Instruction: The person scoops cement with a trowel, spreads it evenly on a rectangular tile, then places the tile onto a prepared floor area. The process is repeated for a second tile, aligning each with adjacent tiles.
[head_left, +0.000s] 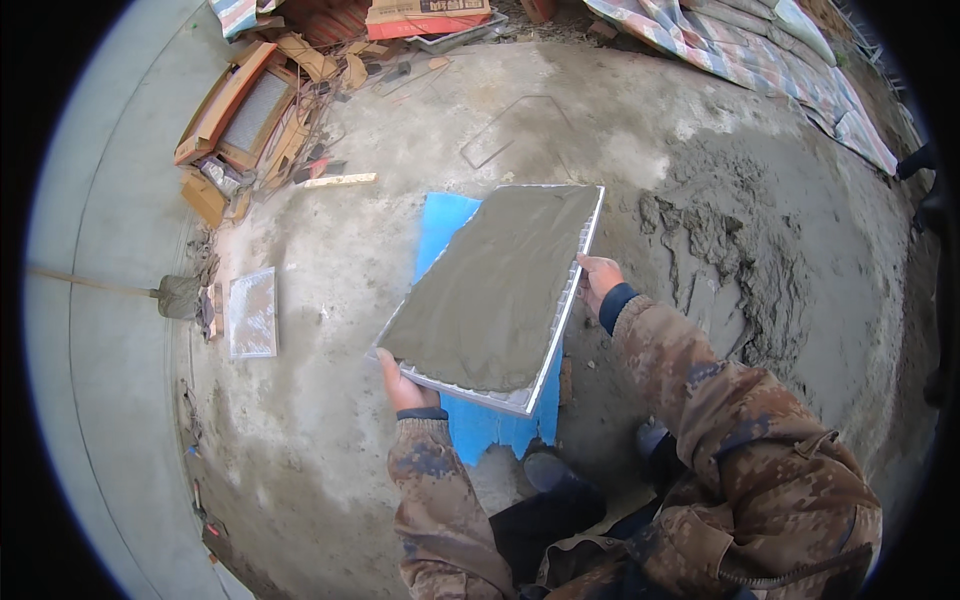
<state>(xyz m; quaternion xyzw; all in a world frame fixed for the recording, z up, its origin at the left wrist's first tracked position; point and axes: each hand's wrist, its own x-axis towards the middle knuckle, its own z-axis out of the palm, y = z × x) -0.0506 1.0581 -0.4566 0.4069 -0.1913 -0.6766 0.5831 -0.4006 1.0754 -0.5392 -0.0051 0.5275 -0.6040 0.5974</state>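
Note:
Both hands grip a flat rectangular tile or panel [490, 290] with a pale edge, its upper face spread with smooth grey mortar. My left hand [402, 385] holds the near left corner, thumb at the edge. Along the right edge, my right hand [600, 280] is closed on it with the thumb on the rim. The fingers under the panel are hidden. It is held tilted over a blue sheet [436, 235], which shows past its far left and near sides. A bare patch shows at the near right corner of the mortar.
Wet mortar [735, 260] is heaped and spread on the floor at right. At left lie another tile [253, 312] and a long-handled shovel [178, 297]. Torn cardboard boxes [240, 105] stand far left; striped tarpaulin [760, 60] covers bags at far right. My shoes [548, 470] are close below.

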